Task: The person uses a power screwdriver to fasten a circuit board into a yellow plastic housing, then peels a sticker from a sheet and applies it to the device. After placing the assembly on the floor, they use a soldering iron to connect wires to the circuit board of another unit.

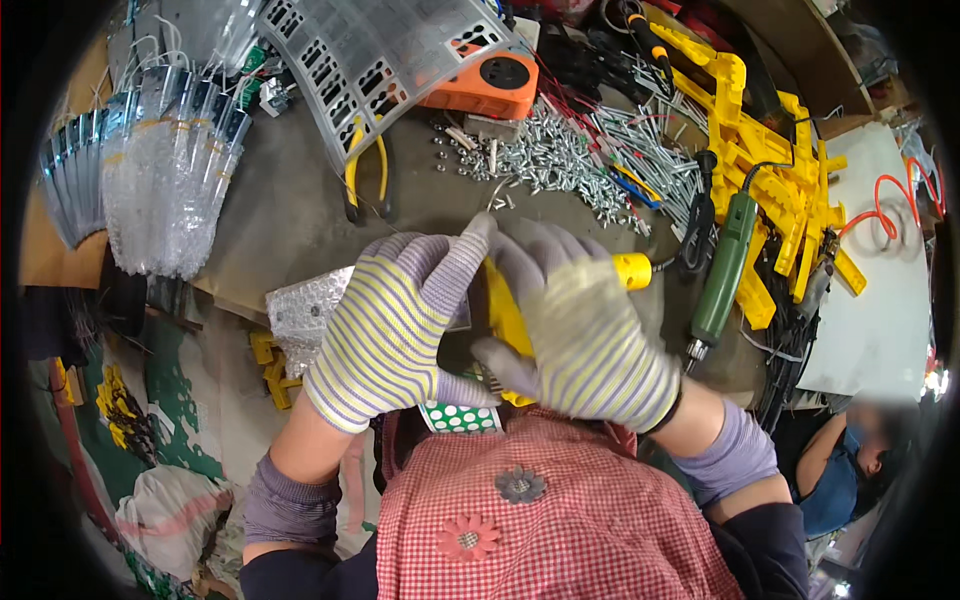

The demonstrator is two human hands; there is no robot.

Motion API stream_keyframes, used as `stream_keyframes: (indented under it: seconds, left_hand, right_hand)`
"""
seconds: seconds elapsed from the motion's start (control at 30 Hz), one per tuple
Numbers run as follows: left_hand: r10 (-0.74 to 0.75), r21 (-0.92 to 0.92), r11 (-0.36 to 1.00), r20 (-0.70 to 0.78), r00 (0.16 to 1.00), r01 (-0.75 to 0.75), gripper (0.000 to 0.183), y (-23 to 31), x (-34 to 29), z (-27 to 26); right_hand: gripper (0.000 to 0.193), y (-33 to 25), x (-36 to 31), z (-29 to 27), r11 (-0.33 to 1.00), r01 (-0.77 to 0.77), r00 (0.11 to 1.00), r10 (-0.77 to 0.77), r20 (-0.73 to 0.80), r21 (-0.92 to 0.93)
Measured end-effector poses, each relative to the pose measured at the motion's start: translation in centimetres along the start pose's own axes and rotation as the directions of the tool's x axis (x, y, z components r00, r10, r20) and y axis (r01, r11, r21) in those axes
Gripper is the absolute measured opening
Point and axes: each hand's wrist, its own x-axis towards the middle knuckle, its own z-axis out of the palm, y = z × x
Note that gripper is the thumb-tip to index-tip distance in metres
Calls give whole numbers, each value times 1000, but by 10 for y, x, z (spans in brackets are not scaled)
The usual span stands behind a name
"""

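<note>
Nearest is your red-checked apron. Your left hand curls beside the yellow part; I can't tell whether it grips. Your right hand holds that part, seemingly unfinished: screws lie loose far off, the green screwdriver unheld at right.

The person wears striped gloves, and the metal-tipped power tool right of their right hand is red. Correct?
Not quite: the power tool is green, as the head view shows. It does sit right of the right hand, and the gloves are striped.
</note>
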Motion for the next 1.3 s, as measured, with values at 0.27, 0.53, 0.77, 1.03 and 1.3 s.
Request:
stream_keyframes:
  seconds: [0.27,0.53,0.77,1.03,1.3]
  left_hand:
    - [-78,62,995,115,990,71,136,1,-7,-6]
    - [-67,-50,995,239,969,81,133,23,21,-24]
    - [225,-44,974,64,972,-222,97,89,81,0]
    - [154,63,983,242,958,-174,76,70,76,32]
    - [142,15,989,233,962,-149,64,66,77,32]
  right_hand:
    - [51,40,2,-21,917,-373,927,361,104,142]
    - [37,78,-11,9,957,-253,959,229,-168,-140]
    - [26,87,-23,7,969,-182,979,164,-121,-165]
    - [19,160,12,-61,876,-322,908,180,-378,-358]
    - [27,196,15,-56,888,-316,946,271,-176,-334]
